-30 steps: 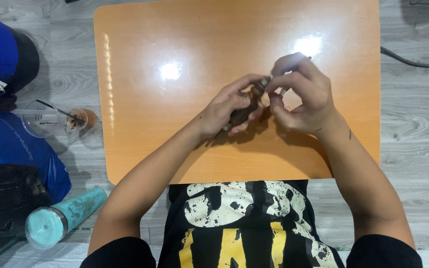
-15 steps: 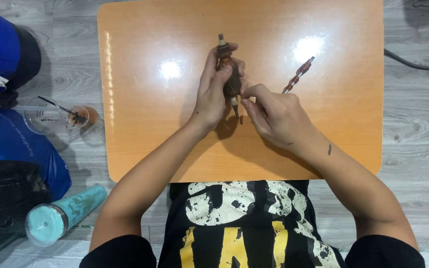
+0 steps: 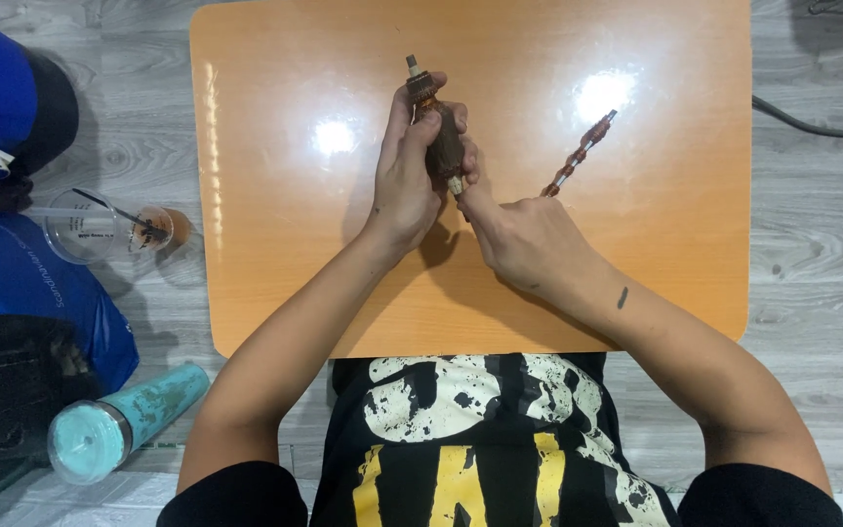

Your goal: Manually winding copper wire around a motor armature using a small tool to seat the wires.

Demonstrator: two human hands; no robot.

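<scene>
Left hand (image 3: 410, 181) grips armature (image 3: 438, 127) — right hand (image 3: 529, 239) at its lower end.

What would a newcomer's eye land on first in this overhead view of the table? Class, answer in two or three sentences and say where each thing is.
First, the dark brown cylindrical motor part with a metal shaft, held upright over the middle of the glossy orange table by the left hand, with the right hand at its lower end. Right of it, a thin copper-and-silver rod lies slanted on the tabletop. A teal tumbler lies on the grey floor at lower left.
</scene>
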